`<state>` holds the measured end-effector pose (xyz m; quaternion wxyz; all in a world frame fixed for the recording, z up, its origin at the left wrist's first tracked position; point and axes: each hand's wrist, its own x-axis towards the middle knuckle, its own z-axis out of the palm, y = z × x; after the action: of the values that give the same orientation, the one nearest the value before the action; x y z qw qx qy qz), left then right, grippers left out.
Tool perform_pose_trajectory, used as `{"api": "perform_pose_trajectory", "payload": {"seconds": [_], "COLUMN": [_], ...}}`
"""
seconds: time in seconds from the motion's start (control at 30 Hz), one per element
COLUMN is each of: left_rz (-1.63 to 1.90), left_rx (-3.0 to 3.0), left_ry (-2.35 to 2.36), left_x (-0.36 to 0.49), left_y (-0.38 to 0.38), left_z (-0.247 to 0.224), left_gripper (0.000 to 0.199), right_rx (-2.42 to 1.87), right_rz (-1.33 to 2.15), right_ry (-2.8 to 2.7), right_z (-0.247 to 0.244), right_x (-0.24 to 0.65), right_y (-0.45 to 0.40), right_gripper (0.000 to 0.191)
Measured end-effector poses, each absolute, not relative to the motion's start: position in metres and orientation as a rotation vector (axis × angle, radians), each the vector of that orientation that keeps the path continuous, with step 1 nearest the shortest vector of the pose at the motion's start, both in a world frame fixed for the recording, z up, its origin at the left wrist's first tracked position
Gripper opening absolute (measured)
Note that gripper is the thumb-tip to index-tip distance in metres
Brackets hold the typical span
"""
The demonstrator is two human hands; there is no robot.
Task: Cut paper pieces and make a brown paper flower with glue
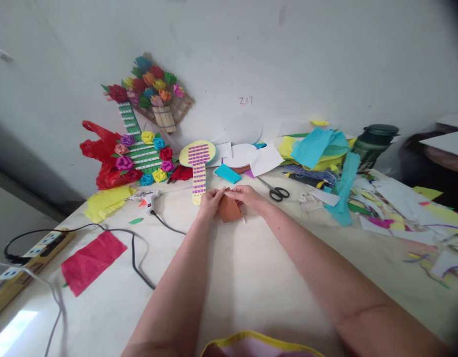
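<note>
Both my hands meet over the middle of the table, pinching an orange-brown piece of paper (230,210) along its upper edge. My left hand (211,202) has its fingers closed on the left part of that edge. My right hand (248,197) grips the right part, and a thin white stick (244,216) shows below its fingers; I cannot tell whether the hand holds it. Just beyond my left hand lies a yellow paddle-shaped card (199,186) woven with purple strips. A folded blue paper (228,173) is behind my hands. Black-handled scissors (278,193) lie to the right.
A white glue gun (150,200) with a black cord lies left, near a power strip (38,250) and red crepe paper (94,262). A flower-trimmed green guitar shape (145,157) leans on the wall. Right are paper scraps (403,203) and a dark green bottle (375,144).
</note>
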<state>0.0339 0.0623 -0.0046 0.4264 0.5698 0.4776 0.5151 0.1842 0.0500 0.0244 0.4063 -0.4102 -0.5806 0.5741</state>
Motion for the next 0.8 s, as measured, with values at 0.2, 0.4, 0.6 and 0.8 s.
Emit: {"api": "perform_pose_trajectory", "payload": {"seconds": [0.2, 0.4, 0.6, 0.8], "left_rz": [1.300, 1.262, 1.215, 1.203], "left_rx": [1.477, 1.541, 1.684, 1.668], "left_ry": [1.217, 1.293, 1.373, 1.323], "left_x": [0.033, 0.033, 0.032, 0.029], "left_y": [0.061, 0.059, 0.060, 0.061], "left_z": [-0.004, 0.000, 0.000, 0.000], "left_gripper": [0.044, 0.044, 0.041, 0.039], "right_rx": [-1.139, -1.101, -1.110, -1.057], "right_rz": [1.208, 1.272, 1.253, 1.311], "right_ry": [-1.561, -1.555, -1.539, -1.469], "right_z": [0.014, 0.016, 0.015, 0.010], "right_x": [0.178, 0.178, 0.177, 0.175], "right_y": [0.054, 0.052, 0.051, 0.054], "right_gripper": [0.027, 0.023, 0.021, 0.020]}}
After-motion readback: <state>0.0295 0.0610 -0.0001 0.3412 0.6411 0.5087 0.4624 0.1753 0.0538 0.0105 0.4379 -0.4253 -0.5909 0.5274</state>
